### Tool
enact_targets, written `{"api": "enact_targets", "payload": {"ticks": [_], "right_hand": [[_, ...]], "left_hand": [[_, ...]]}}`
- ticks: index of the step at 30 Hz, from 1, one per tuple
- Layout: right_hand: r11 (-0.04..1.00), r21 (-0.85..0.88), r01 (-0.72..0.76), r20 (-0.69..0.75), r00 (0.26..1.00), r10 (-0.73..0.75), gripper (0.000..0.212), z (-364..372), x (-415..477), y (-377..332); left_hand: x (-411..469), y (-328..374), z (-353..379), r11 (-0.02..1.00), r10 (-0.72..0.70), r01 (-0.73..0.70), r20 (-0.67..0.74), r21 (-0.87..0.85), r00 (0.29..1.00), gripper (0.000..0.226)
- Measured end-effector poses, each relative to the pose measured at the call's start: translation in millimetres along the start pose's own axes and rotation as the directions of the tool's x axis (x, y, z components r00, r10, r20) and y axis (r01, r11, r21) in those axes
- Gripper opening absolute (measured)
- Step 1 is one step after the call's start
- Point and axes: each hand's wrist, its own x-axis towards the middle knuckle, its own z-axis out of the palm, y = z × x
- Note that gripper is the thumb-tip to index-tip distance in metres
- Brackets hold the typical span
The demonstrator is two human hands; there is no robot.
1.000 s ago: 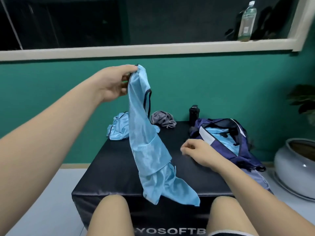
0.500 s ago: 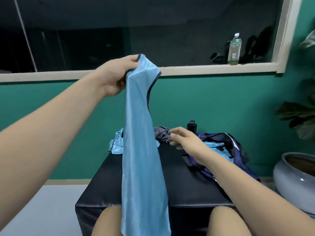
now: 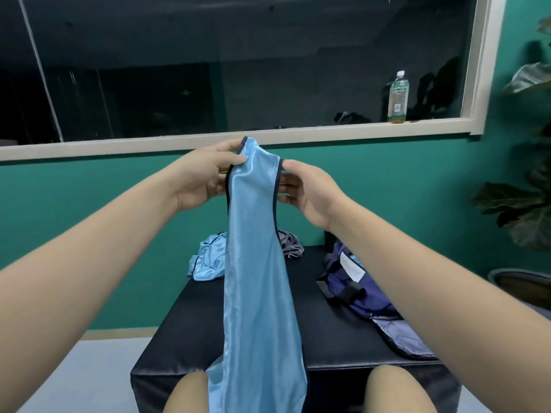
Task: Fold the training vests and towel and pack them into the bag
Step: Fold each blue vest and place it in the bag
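Left hand (image 3: 205, 177): raised in front of the green wall, thumb and fingers pinching the upper left shoulder of the held training vest (image 3: 256, 263) at its dark trim.
Right hand (image 3: 304, 189): level with the left hand, just right of it; thumb on the front of the vest's right trimmed edge, fingers curled behind it, gripping the cloth.
Held training vest: light blue, glossy, dark-edged; gathered narrow at the top between the two hands, hanging straight down over the tabletop (image 3: 328, 332) and past its near edge, lower end between the person's knees (image 3: 187, 391).
Second training vest (image 3: 208, 260): light blue, crumpled at the far left corner of the tabletop, partly hidden behind the held vest.
Towel (image 3: 290, 244): grey, bunched at the far edge of the tabletop, just right of the hanging vest.
Bag (image 3: 354, 281): navy, open, lying on the right side of the tabletop under the right forearm; a white label shows at the opening, and a sliver of light blue beside it is possibly more cloth.
Tabletop: black, padded.
Window sill (image 3: 119, 146): behind the hands; a plastic bottle (image 3: 397, 98) stands upright on it at the right.
Plant (image 3: 521, 210): at the right edge, above a grey pot (image 3: 524, 284).
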Motion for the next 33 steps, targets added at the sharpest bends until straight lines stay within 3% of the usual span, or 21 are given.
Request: {"api": "enact_targets", "payload": {"ticks": [2,8,11,14,17,19,22,26,30,33], "right_hand": [[1.0,0.015,-0.01,0.024,1.0,0.01,0.026,-1,2,-12],[0.919,-0.379,0.111,0.03,0.994,-0.107,0.019,0,-4,-23],[0.928,-0.359,0.097,0.029,0.995,-0.092,0.021,-6,-11,-12],[0.957,-0.291,-0.004,0.041,0.999,0.017,0.025,-14,-20,11],[0.964,-0.21,-0.161,0.074,0.981,0.18,0.026,-25,-29,51],[0.938,-0.254,-0.238,0.104,0.957,0.271,0.024,-32,-41,81],[0.843,-0.492,-0.219,0.17,0.925,0.339,0.02,-41,-65,122],[0.633,-0.766,-0.115,0.208,0.887,0.413,0.028,-56,-91,154],[0.472,-0.879,-0.07,0.153,0.896,0.417,0.031,-80,-101,160],[0.266,-0.964,-0.01,0.106,0.902,0.418,0.035,-99,-101,159]], "left_hand": [[-1,-8,1,0.999,-0.026,0.026,0.003,-0.027,1.0,0.031],[3,-28,23,0.984,-0.089,0.081,-0.048,-0.157,0.995,0.03],[6,-32,31,0.987,-0.027,0.015,-0.07,-0.161,0.997,0.021],[5,-29,37,0.986,0.001,-0.012,-0.063,-0.164,0.998,0.012],[3,-28,43,0.988,0.009,-0.017,-0.053,-0.151,0.999,0.017],[0,-30,44,0.989,0.005,-0.014,-0.062,-0.147,0.998,0.016],[-7,-34,44,0.992,-0.017,0.011,-0.048,-0.123,0.999,0.008],[-15,-39,41,0.994,-0.048,0.042,-0.05,-0.098,0.998,0.006],[-19,-46,28,0.995,-0.065,0.059,-0.092,-0.076,0.994,0.006],[-22,-51,21,0.995,-0.074,0.065,-0.123,-0.081,0.99,0.005]]}}
